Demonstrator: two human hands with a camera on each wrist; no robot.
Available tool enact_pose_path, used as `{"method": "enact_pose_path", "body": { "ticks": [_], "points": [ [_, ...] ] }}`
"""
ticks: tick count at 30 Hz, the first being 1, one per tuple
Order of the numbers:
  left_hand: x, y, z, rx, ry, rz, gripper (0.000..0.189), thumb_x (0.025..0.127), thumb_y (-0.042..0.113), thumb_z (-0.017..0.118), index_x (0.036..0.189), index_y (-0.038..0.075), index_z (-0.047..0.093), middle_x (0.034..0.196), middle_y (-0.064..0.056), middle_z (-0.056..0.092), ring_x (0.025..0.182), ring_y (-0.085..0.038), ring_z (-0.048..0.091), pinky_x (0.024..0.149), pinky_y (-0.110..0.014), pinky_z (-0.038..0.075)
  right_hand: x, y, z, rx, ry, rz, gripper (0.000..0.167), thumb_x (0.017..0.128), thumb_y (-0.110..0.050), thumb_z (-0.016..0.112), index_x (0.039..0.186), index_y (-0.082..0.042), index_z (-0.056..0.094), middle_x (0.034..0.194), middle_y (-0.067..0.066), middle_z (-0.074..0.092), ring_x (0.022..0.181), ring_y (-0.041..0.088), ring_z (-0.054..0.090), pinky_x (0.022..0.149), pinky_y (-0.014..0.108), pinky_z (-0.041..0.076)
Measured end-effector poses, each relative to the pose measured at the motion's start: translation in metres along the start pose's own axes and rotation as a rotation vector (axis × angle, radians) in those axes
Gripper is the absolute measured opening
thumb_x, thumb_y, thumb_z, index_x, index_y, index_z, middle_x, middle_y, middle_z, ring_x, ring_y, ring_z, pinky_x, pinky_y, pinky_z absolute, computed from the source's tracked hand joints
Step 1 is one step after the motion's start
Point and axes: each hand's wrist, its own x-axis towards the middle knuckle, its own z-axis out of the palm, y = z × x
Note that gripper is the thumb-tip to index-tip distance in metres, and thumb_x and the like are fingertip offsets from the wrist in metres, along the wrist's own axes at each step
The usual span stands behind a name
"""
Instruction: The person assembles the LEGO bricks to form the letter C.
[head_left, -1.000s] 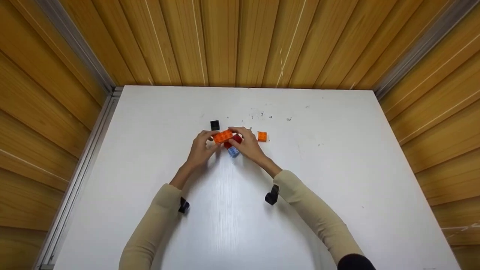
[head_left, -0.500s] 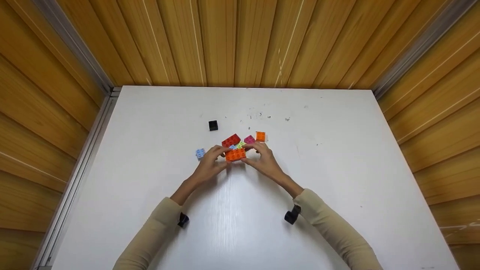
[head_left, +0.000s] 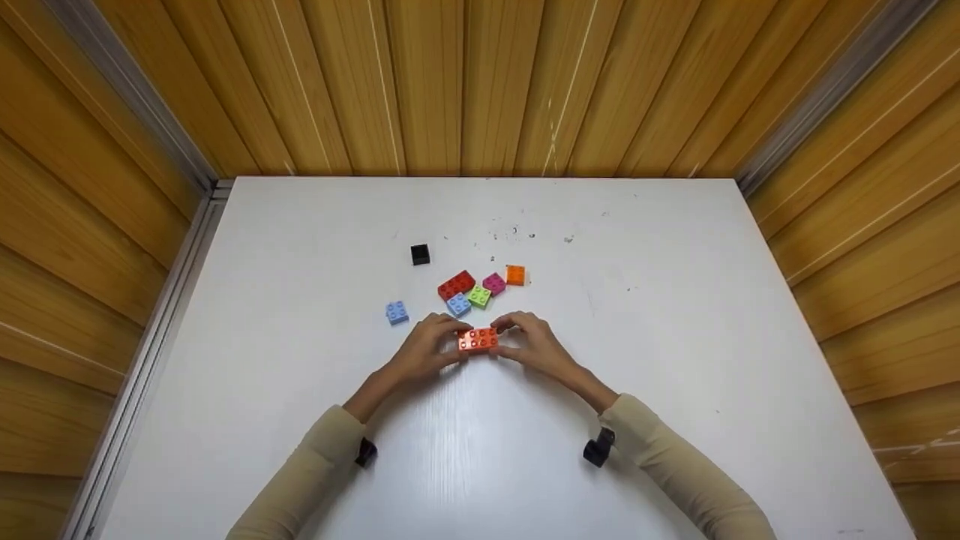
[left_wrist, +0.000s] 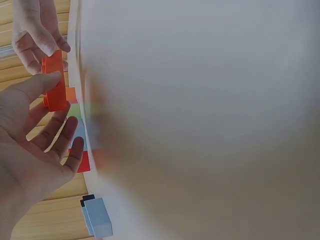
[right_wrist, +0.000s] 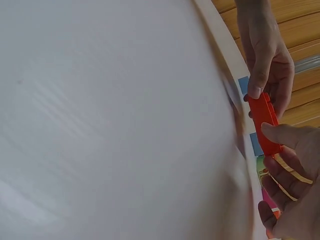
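Both hands share one orange-red toy building brick (head_left: 478,340), two studs wide and longer than it is broad, its studs facing up in the head view. My left hand (head_left: 427,347) pinches its left end between thumb and fingers. At the right end my right hand (head_left: 537,347) pinches it the same way. In the left wrist view the thumb lies across the side of the brick (left_wrist: 56,82). The right wrist view shows both thumbs on the brick (right_wrist: 263,122). Just beyond it are a light blue brick (head_left: 458,304) and a lime green brick (head_left: 480,296).
A long red brick (head_left: 457,286), a magenta brick (head_left: 494,283) and a small orange brick (head_left: 516,275) lie behind on the white table (head_left: 675,337). Another light blue brick (head_left: 397,312) sits to the left, a black brick (head_left: 420,254) farther back. Wood-look panels (head_left: 465,90) border the table.
Both hands have drawn the orange-red brick from over the other bricks toward the body and slightly right, turning it level. The bricks behind have come into full view.
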Motion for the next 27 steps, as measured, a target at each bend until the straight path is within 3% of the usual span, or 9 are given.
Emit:
{"method": "enact_pose_path", "body": {
  "ticks": [9,21,27],
  "points": [
    [-0.001,-0.004,0.002,0.024,-0.043,-0.053,0.043,0.089,0.014,0.078,0.131,0.009,0.069,0.12,-0.014,0.068,0.115,-0.031,0.057,0.101,-0.048,0.047,-0.003,0.005,0.008,-0.034,-0.019,0.035,0.04,0.085,-0.018,0.083,0.119,-0.003,0.068,0.117,0.013,0.071,0.112,0.03,0.061,0.1,0.043,0.046],
    [0.005,-0.004,0.006,0.085,-0.038,-0.051,0.043,0.088,0.012,0.079,0.13,0.005,0.069,0.124,-0.015,0.068,0.117,-0.032,0.057,0.102,-0.049,0.048,-0.002,0.01,0.015,-0.047,0.048,0.021,0.038,0.085,-0.015,0.083,0.118,-0.003,0.069,0.114,0.012,0.073,0.108,0.03,0.061,0.099,0.043,0.044],
    [0.005,-0.005,0.005,0.069,-0.036,-0.053,0.04,0.091,0.015,0.077,0.129,0.005,0.069,0.123,-0.016,0.067,0.115,-0.033,0.056,0.101,-0.051,0.046,0.0,0.008,0.012,-0.057,0.031,0.042,0.039,0.085,-0.016,0.083,0.119,-0.004,0.07,0.114,0.012,0.073,0.109,0.03,0.061,0.098,0.043,0.043]
  ]
}}
